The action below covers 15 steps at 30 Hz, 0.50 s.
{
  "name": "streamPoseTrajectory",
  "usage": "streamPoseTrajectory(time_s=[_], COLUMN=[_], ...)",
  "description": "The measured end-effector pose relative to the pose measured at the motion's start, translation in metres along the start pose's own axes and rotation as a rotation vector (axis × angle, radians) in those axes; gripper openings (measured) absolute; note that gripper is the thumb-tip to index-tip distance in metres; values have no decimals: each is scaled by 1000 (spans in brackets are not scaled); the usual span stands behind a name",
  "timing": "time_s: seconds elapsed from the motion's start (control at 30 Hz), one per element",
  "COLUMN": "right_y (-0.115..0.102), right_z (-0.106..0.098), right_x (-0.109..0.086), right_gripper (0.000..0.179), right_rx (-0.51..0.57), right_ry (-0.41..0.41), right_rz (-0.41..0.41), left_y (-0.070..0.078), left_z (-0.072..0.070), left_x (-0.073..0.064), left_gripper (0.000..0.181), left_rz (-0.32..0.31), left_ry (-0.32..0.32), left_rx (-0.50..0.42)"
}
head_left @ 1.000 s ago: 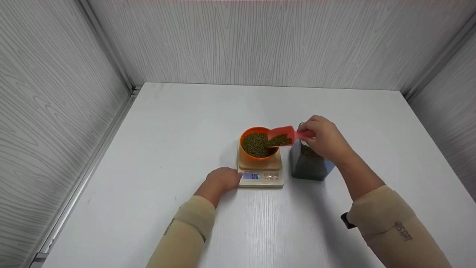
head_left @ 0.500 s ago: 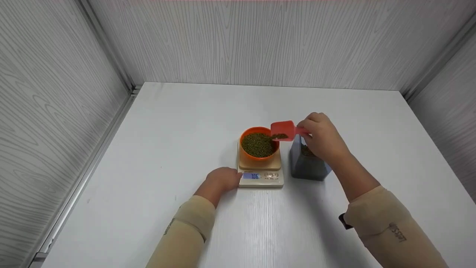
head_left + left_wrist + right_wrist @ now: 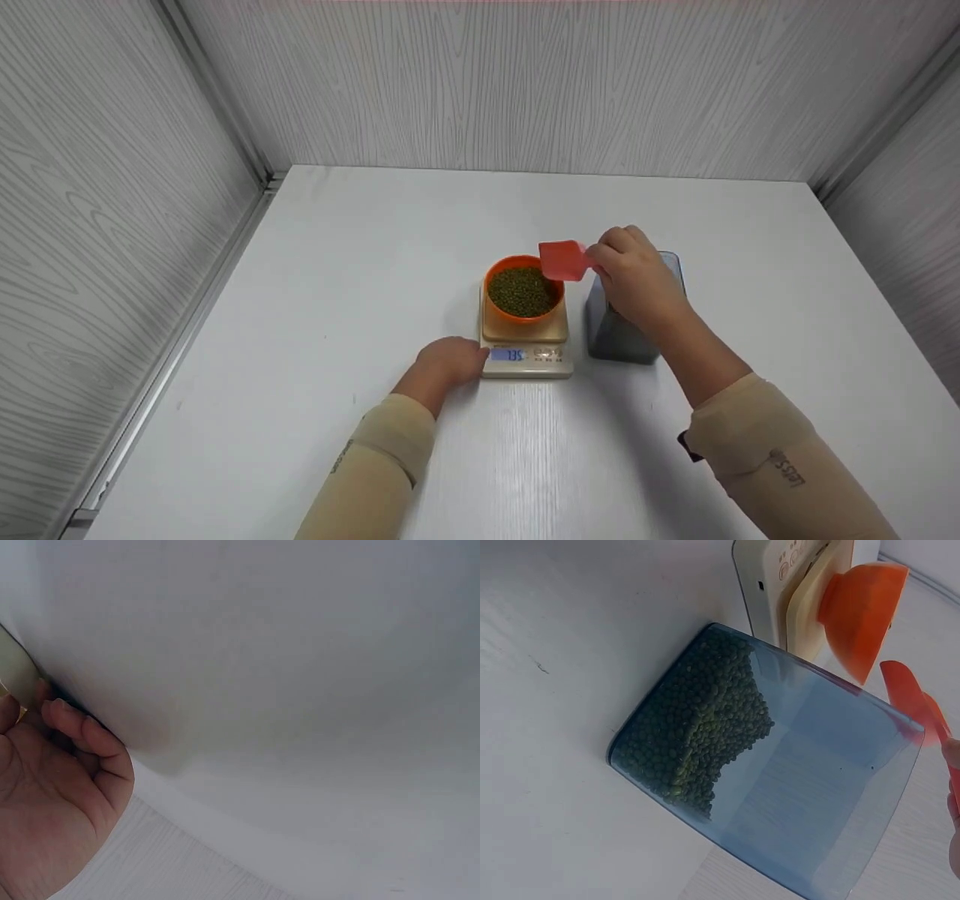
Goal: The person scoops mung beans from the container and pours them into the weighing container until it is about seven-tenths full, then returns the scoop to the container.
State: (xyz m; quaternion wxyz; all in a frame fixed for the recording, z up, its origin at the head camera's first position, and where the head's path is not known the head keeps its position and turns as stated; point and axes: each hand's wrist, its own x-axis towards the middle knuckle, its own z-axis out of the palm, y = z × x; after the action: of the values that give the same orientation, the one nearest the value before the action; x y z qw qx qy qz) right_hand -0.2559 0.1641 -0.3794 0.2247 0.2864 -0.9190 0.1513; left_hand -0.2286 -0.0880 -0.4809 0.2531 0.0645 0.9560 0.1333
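My right hand point(image 3: 637, 274) pinches the handle of a red scoop point(image 3: 561, 261), which is tipped over the right rim of an orange bowl point(image 3: 517, 319). Mung beans point(image 3: 523, 292) fill much of the bowl, which stands on a kitchen scale point(image 3: 529, 370). At the scale's left front edge, my left hand point(image 3: 450, 358) grips it, thumb beside the lit display; in the left wrist view the fingers point(image 3: 97, 735) are curled at that edge. A see-through container point(image 3: 817, 757) holds more beans point(image 3: 705, 720) low inside. In the head view my right hand partly covers it.
The container stands just right of the scale on a white table point(image 3: 360, 247). A pale wood-grain panel point(image 3: 480, 82) rises behind the table, with side panels point(image 3: 97, 225) at left and right.
The scoop has tilted further and its beans have gone out of sight. My right hand has moved slightly left. The display digits have changed, apparently from 706 to 735. The left hand stays put.
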Motion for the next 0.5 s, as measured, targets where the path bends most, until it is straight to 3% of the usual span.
streamPoseTrajectory(time_s=[0.2,0.5], right_y=[4,16], right_z=[-6,-39], right_x=[-1,1], right_gripper=[15,18], right_rx=[31,50], right_ry=[43,45], right_rz=[22,170], left_y=[0,-5], left_z=[-3,-3], left_x=[0,-2], left_gripper=[48,48], left_rz=[3,-6], left_ry=[-2,-4], left_rx=[-6,-26])
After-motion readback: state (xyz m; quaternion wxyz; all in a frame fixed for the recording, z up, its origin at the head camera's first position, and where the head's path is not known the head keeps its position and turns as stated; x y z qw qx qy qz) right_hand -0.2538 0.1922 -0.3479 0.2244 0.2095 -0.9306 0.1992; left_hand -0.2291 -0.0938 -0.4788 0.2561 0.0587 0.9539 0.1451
